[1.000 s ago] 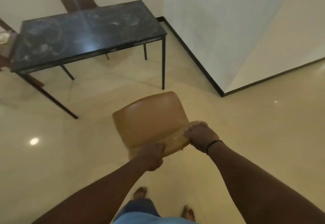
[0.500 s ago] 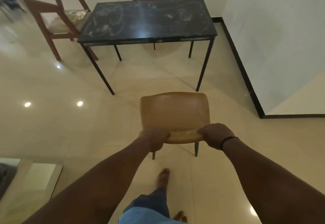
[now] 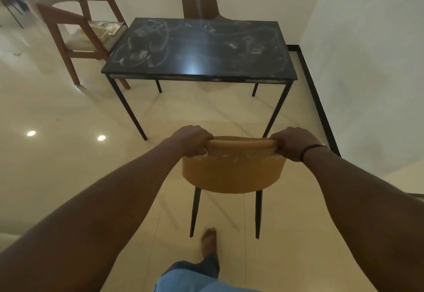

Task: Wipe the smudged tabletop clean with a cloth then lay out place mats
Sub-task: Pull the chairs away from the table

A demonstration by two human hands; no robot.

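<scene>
Dim, warm indoor light in a wide-angle head view.
Two small bright reflections of ceiling lamps (image 3: 32, 133) glint on the glossy floor (image 3: 68, 154) at left, and a pale patch of glare lies near the front edge of the dark tabletop (image 3: 199, 46), where whitish smudges catch the light. Soft shadows spread on the floor beneath the table. Straight lines bow toward the frame edges: the black skirting (image 3: 319, 108) at right curves. The wooden chair (image 3: 78, 30) in the upper left corner is smeared by motion blur; the forearms in the lower corners look dark and underexposed.
</scene>
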